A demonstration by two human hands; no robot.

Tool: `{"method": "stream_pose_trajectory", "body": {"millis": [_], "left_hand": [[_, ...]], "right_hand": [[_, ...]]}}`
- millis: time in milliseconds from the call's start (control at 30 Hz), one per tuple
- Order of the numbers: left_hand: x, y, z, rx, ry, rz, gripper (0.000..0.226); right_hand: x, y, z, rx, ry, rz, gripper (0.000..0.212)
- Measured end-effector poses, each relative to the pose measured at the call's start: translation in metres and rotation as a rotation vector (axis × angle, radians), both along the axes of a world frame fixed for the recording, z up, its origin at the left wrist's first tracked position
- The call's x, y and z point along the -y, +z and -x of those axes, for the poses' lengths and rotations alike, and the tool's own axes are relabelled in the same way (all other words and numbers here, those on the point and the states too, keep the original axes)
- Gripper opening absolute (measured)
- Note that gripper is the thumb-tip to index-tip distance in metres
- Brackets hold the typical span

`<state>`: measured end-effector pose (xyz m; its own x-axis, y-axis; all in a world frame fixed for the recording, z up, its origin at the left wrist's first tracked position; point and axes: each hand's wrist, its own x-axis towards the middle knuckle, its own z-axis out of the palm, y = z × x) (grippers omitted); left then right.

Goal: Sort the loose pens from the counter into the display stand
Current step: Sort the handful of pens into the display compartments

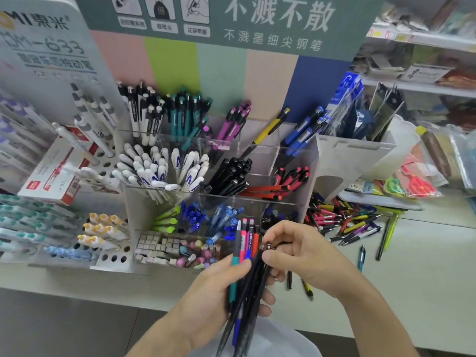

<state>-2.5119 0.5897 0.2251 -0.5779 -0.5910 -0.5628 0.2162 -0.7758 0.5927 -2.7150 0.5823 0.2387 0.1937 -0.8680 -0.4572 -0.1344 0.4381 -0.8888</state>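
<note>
My left hand (pixel 219 287) grips a bundle of pens (pixel 244 248) upright in front of me: teal, pink, blue, red and several black ones. My right hand (pixel 296 253) pinches the top of a black pen (pixel 268 247) in that bundle. Behind them stands the clear acrylic display stand (pixel 296 186), its compartments holding pens sorted by colour: white, teal, purple, yellow, blue, black, red. A pile of loose pens (pixel 342 222) lies on the white counter (pixel 412 279) to the right of the stand, with a few strays nearer my right hand.
A white peg rack (pixel 110 258) with markers stands left of the stand. A red and white pen box (pixel 54 173) leans at the left. A white holder (pixel 355 153) with blue packs sits at the right, with packaged goods and shelves behind.
</note>
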Motion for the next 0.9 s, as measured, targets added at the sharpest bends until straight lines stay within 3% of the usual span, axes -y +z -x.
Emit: {"method": "stream_pose_trajectory", "body": {"millis": [367,500,700,900], "left_hand": [[-0.002,-0.004,-0.002,0.089,-0.027,0.113,0.038],[-0.001,-0.004,-0.004,0.068,-0.062,0.137,0.040],[-0.001,-0.001,-0.005,0.010,-0.110,0.176,0.018],[-0.003,-0.006,-0.005,0.003,-0.130,0.155,0.046]], "right_hand": [[-0.006,-0.006,0.008,0.094,-0.081,0.022,0.033],[-0.008,-0.004,0.009,0.208,-0.018,0.038,0.028],[-0.011,-0.004,0.007,0.346,0.040,0.054,0.039],[-0.014,-0.009,0.010,0.364,0.077,0.092,0.038]]}}
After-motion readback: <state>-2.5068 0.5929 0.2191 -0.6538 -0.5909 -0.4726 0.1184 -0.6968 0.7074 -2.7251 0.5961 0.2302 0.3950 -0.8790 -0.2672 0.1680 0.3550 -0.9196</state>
